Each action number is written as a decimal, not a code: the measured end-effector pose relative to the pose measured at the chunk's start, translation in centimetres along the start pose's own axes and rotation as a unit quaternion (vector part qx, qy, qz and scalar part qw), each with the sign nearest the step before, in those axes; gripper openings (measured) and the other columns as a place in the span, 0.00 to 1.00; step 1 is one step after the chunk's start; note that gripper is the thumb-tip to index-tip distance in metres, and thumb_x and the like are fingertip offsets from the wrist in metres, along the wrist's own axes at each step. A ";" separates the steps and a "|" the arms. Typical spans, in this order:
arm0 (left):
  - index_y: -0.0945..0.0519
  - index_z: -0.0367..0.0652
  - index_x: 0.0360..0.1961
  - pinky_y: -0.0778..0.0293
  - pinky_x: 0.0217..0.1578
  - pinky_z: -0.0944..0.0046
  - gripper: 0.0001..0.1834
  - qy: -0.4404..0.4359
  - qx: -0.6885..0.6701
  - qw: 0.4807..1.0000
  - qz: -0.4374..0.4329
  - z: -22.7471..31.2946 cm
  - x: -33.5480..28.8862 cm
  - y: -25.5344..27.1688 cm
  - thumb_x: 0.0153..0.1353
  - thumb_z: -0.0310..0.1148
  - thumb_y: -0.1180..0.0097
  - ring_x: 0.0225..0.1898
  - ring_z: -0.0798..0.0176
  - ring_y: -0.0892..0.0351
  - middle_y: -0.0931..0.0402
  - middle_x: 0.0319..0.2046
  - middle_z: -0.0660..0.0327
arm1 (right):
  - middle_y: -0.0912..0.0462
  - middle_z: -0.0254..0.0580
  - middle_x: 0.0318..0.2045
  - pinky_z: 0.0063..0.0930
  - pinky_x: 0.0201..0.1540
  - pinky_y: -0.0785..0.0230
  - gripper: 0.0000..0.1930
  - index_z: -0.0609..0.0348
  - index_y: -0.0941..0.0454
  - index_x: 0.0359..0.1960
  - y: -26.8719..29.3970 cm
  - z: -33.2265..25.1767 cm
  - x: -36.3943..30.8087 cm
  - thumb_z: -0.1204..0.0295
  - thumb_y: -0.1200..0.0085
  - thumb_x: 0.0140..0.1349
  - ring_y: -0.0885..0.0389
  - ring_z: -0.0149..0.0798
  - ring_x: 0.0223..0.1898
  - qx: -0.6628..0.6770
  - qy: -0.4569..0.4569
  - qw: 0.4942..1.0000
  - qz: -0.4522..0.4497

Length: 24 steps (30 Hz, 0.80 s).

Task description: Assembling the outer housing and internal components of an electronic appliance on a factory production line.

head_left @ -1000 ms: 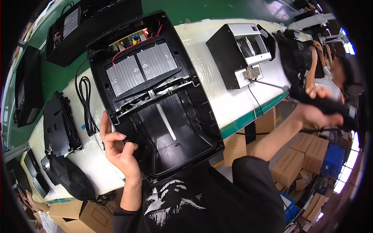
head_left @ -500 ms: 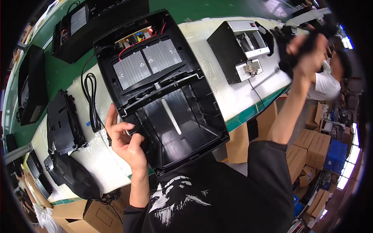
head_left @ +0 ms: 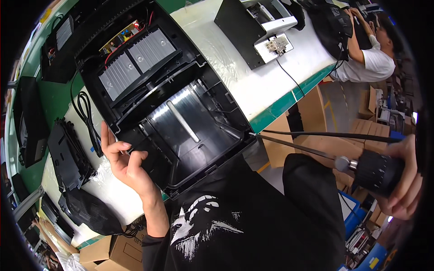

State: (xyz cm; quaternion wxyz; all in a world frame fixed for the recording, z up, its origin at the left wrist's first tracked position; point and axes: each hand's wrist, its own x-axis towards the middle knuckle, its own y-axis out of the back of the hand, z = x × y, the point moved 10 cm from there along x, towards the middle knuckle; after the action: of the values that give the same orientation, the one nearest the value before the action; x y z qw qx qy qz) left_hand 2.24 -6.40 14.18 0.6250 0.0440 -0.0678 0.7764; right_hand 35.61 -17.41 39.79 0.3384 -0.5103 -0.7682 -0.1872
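A large black plastic housing lies open in front of me, tilted across the white-covered table's edge. Ribbed grey metal plates and a small circuit board with red wires sit in its far part. Curled at the left rim, my left hand grips the housing, thumb on the inner side. My right hand is wrapped round a black power screwdriver with a knurled collar and long thin shaft. Its tip is at the housing's near right corner; contact with a screw is too small to tell.
A black cable coil and stacked black panels lie left of the housing, near a black mesh bag. A black-and-white metal device stands to the right. Cardboard boxes are below; a co-worker is at far right.
My right hand has come down from the upper right with the screwdriver, its tip now at the housing's corner. The view has shifted; my left hand keeps its place on the left rim.
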 end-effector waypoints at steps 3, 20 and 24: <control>0.33 0.42 0.26 0.57 0.65 0.55 0.15 0.001 0.020 1.000 -0.005 0.2 -0.3 -0.5 0.33 0.14 0.56 0.68 0.46 0.52 0.45 0.63 0.50 | 0.24 0.39 0.23 0.20 0.23 0.23 0.21 0.61 0.30 0.29 -0.8 2.4 -1.2 0.54 0.40 0.50 0.23 0.32 0.19 0.072 0.114 0.991 -0.004; 0.33 0.43 0.27 0.58 0.65 0.53 0.16 -0.002 0.063 0.998 0.004 0.4 -0.1 0.2 0.32 0.15 0.56 0.68 0.46 0.54 0.44 0.63 0.51 | 0.27 0.43 0.22 0.22 0.15 0.27 0.38 0.59 0.42 0.52 -4.3 9.8 -0.8 0.43 0.45 0.51 0.26 0.35 0.15 -0.119 -0.052 0.991 0.044; 0.33 0.43 0.26 0.60 0.65 0.51 0.16 -0.005 0.065 0.998 0.003 0.3 -0.1 0.2 0.31 0.15 0.56 0.68 0.45 0.53 0.44 0.63 0.52 | 0.25 0.46 0.23 0.27 0.20 0.28 0.28 0.62 0.38 0.45 -4.1 10.9 -1.0 0.50 0.49 0.54 0.25 0.38 0.18 -0.073 -0.118 0.989 0.043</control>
State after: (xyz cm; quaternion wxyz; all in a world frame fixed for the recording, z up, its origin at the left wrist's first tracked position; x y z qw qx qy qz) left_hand 2.11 -6.56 14.42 0.6183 0.0884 -0.0204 0.7807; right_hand 28.56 -12.85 31.62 0.2148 -0.5848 -0.7643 -0.1664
